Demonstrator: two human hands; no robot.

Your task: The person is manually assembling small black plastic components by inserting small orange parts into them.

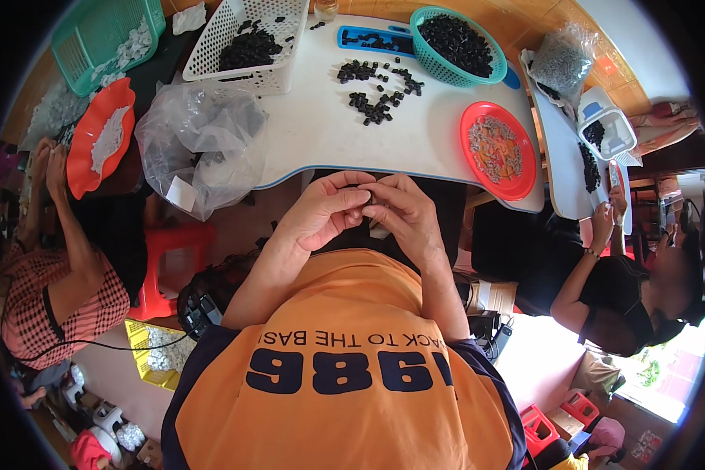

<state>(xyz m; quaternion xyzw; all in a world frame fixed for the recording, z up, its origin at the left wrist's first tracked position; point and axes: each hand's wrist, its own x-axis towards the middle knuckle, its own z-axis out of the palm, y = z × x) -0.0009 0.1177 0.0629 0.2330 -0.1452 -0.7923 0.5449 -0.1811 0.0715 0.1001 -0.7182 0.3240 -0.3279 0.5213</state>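
My left hand (327, 210) and my right hand (405, 213) meet in front of my chest, just off the near edge of the white table (313, 133). Their thumbs and fingertips pinch together on a small dark piece (370, 200), mostly covered by the fingers. Farther in, small black plastic parts (376, 107) lie scattered on the tabletop. A red plate (466, 141) of small metallic-looking pieces stands to the right. Beyond it, a green basket (417, 48) is heaped with black parts, beside a blue tray (345, 37) holding a few more.
A white perforated basket (204, 48) with black parts stands back left, a crumpled clear plastic bag (204, 149) in front of it. Co-workers sit on both sides, one by an orange-red tray (82, 149), another by a white container (623, 137). A red stool (164, 258) stands left.
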